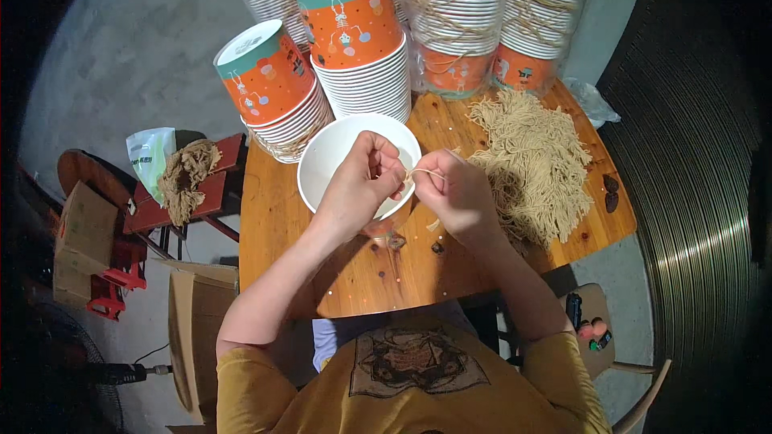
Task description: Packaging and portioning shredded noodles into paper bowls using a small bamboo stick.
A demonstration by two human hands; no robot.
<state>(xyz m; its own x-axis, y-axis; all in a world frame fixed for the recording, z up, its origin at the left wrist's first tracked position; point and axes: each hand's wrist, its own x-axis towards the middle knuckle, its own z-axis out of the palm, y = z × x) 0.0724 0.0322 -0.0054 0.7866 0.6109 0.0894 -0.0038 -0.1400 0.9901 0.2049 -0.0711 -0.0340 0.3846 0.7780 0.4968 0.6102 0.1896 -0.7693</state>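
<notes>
An open paper bucket (320, 162) with a white inside stands on the wooden table in front of me, its mouth facing up. My left hand (362, 181) is over the bucket's mouth, thumb and fingers pinched together on a thin beige string (426, 171). Close beside it, at the bucket's right rim, my right hand (457, 194) is closed on the same string, a short length of which loops over its fingers. How the string runs between the fingertips is partly hidden. A heap of loose beige strings (543, 165) lies right of my right hand.
Behind the bucket stand two stacks of upturned orange and green paper buckets (350, 28), (265, 80). Taller bagged stacks (458, 8) with strings rise at the back. Dark lumps (611, 193) lie by the table's (362, 281) right edge. A red stool (201, 193) and cardboard box (205, 313) stand left.
</notes>
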